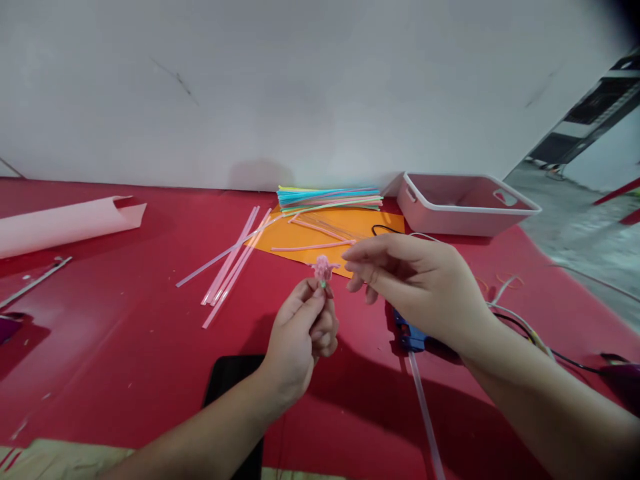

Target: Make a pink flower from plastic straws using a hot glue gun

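A small pink fuzzy flower point(323, 268) with a bit of green at its base stands upright in front of me. My left hand point(305, 327) pinches it from below between thumb and forefinger, the other fingers curled. Just right of the petals, my right hand point(415, 280) hovers with thumb and forefinger drawn together; whether anything thin is between them I cannot make out. Below my right hand lies a blue glue gun point(411, 337), partly hidden, with a clear glue stick point(425, 407) sticking out of its back.
Colourful pipe cleaners point(327, 199) lie bundled by the wall, near an orange sheet point(390, 221) bearing loose pink stems. Glue sticks point(235, 267) lie to its left. A pink basket point(450, 223) stands right, a rolled pink sheet point(65, 223) left. A dark phone point(233, 373) sits under my left forearm.
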A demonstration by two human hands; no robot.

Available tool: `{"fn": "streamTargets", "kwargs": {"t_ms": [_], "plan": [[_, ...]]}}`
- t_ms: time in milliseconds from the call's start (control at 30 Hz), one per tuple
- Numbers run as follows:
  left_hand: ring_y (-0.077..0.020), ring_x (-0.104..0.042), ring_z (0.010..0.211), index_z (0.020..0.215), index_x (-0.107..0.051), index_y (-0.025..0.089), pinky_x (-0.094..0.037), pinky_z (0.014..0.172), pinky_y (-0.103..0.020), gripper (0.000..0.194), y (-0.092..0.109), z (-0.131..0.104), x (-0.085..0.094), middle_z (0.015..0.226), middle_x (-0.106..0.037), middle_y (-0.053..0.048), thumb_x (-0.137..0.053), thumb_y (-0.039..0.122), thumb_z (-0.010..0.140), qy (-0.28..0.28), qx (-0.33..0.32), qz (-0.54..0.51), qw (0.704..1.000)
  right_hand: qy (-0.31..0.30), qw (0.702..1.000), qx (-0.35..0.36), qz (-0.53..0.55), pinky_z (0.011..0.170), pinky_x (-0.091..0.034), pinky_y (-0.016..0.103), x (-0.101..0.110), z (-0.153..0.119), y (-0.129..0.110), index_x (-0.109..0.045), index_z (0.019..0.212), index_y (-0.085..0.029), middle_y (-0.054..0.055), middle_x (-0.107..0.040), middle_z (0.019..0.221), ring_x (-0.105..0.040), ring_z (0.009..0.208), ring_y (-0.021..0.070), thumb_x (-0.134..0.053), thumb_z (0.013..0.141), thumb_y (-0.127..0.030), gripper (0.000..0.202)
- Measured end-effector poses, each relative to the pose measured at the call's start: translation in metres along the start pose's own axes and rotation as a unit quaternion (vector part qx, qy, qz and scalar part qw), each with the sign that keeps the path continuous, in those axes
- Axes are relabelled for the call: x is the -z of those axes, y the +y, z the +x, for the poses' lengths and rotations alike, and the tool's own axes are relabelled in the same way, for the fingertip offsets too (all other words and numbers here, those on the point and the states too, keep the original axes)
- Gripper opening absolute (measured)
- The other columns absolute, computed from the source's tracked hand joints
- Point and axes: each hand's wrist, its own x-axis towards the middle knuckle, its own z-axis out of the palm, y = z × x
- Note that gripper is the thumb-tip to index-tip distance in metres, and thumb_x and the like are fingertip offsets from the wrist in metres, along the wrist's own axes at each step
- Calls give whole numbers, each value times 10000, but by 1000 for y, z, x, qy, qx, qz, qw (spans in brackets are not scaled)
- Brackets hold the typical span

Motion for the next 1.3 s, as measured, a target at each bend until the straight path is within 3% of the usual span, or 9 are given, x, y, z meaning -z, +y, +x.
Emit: {"fn": "streamTargets", "kwargs": {"t_ms": [267,533,1000,1300], "plan": [[-53,-181,390,800,-475,215,-201,377,-130,184,1,0,-1,450,-344,112,-608,294,899,-2,-2,4,1000,61,996,59,-29,575,-573,173,-1,-3,-4,-682,956,-201,-19,-763,791,-732,682,100,-670,878,-175,84],[-40,-198,386,816,-466,222,-237,374,-120,280,-2,0,-2,463,-358,129,-697,373,859,-16,-40,3,999,101,956,210,-179,794,-580,282,-6,-2,4,-747,912,-225,39,-737,980,-700,902,153,-652,879,-115,148],[-31,-301,297,851,-506,216,-331,325,-127,227,-9,0,2,439,-460,120,-644,388,909,-52,-64,24,996,133,929,261,-227,768,-572,335,-20,-6,8,-723,904,-186,76,-707,924,-682,874,184,-674,871,-157,66],[-41,-287,295,859,-511,225,-321,317,-138,234,-9,0,3,435,-443,119,-645,412,903,-61,-63,22,996,127,906,305,-263,760,-558,377,-20,-6,13,-701,950,-219,61,-687,942,-649,859,193,-654,873,-122,132]]}}
